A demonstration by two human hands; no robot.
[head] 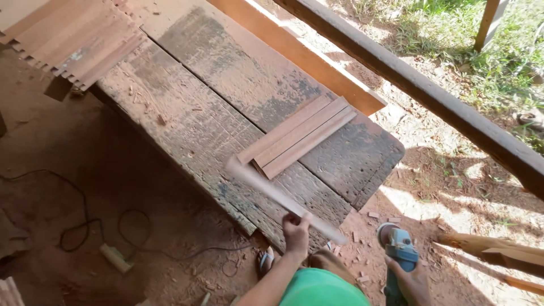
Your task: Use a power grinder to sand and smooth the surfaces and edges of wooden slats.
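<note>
Wooden slat (pixel 283 198), long and narrow, is held in the person's left hand (pixel 296 228), whose fingers are clamped around it near its lower end; the slat is blurred, so it appears to be in motion, and it slants up and left over the front edge of the workbench (pixel 192 113). Its upper end lies close to a group of three similar slats (pixel 297 136) lying side by side and touching on the worn bench top. The right hand (pixel 411 280) grips the body of a blue angle grinder (pixel 396 243), fingers wrapped around it, with the disc end pointing up and held low beside the person's body, well apart from the bench. A larger stack of slats (pixel 79 39) rests at the far end of the bench. A cable (pixel 85 226) loops across the dirt floor below, and wood chips lie scattered about the bench and ground. Judging from the positions, the step in hand is the handling of one slat between the bench and the grinder; whether it is being set down or taken up cannot be told. The next move calls for a steady hold on the slat, with the grinder disc kept clear of the left hand and the cable.
</note>
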